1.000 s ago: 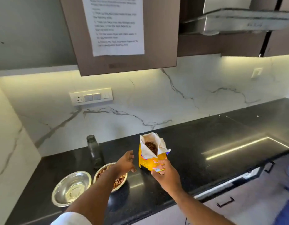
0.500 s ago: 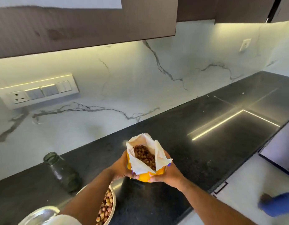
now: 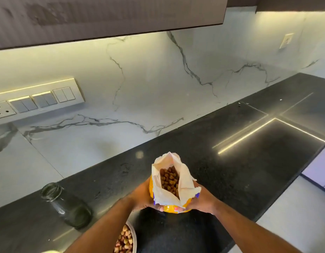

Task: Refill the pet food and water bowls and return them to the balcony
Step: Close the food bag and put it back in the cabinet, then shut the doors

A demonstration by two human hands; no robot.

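Head view: both hands meet over the front part of the black worktop [image 3: 231, 161].
Food bag [image 3: 171, 183]: yellow, top open, brown kibble visible inside; held upright above the worktop near its front edge.
Left hand [image 3: 142, 197]: closed around the bag's left side.
Right hand [image 3: 201, 199]: closed around the bag's right side and lower corner.
Food bowl [image 3: 126, 240]: metal, holding kibble, at the front edge below the left forearm, partly cut off by the frame.
Glass jar [image 3: 65, 205]: lidless, left of the hands, between front edge and backsplash.
Open room: bare worktop runs right toward the far corner.
Overhead: wall cabinet [image 3: 103, 15] above the backsplash.
Switch panel [image 3: 35, 99]: on the wall, left.
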